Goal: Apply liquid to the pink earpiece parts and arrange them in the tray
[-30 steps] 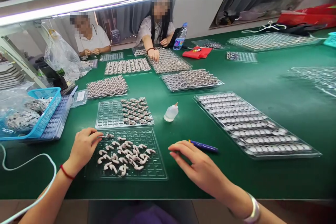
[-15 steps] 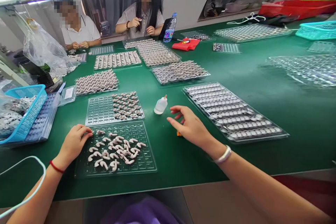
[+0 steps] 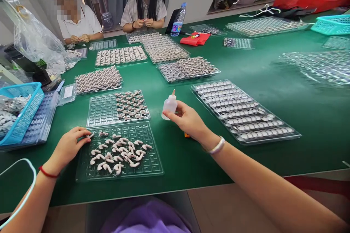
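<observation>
My right hand (image 3: pixel 188 121) is wrapped round a small white squeeze bottle (image 3: pixel 169 105) with an orange tip, just above the green table (image 3: pixel 273 76). My left hand (image 3: pixel 68 146) rests at the left edge of a clear grid tray (image 3: pixel 153 165) and pinches one of the small curved white parts (image 3: pixel 117 151) that lie loose on it. A second grid tray (image 3: pixel 102 111), half filled with such parts, lies just behind.
A long tray of round pieces (image 3: pixel 243 111) lies right of my hand. Several filled trays (image 3: pixel 120 55) stretch toward two seated people (image 3: pixel 144 11) across the table. A blue basket (image 3: pixel 23 116) stands at the left, a water bottle (image 3: pixel 177 24) and red cloth (image 3: pixel 195 39) far off.
My right hand left the blue pen, moved forward and took hold of the squeeze bottle, lifting it upright. My left hand stayed at the tray's left edge.
</observation>
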The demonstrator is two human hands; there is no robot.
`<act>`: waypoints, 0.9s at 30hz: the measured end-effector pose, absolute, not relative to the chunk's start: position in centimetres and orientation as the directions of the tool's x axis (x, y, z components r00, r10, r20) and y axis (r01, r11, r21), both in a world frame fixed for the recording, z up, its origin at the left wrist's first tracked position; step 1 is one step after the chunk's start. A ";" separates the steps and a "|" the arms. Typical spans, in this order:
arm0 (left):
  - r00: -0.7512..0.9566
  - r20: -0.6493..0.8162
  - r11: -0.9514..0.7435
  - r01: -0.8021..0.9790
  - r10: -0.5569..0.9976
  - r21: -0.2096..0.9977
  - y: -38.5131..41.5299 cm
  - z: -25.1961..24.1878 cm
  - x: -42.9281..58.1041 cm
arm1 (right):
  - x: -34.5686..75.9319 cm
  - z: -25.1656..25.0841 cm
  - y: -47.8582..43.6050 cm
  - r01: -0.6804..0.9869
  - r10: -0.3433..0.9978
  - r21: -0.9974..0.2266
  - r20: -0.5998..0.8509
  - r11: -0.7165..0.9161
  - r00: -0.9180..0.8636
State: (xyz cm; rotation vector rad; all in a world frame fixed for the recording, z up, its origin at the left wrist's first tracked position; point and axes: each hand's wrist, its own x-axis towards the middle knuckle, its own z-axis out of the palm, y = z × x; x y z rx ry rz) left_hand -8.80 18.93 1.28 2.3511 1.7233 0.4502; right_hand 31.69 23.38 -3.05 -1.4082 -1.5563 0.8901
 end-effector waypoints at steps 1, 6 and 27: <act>0.281 0.127 -0.308 0.894 0.951 0.326 19.0 1.3 -8.9 | 31.2 -2.7 21.8 0.314 0.993 -0.942 0.111 0.121 -0.048; 0.288 0.143 -0.320 0.895 0.947 0.312 19.0 1.3 -8.8 | 28.7 -2.4 13.5 0.186 0.987 -0.981 0.025 0.055 -0.161; 0.308 0.455 -0.538 0.628 0.836 0.562 3.8 2.2 0.8 | 21.5 -1.7 6.5 -0.034 0.968 -0.999 0.019 0.011 -0.250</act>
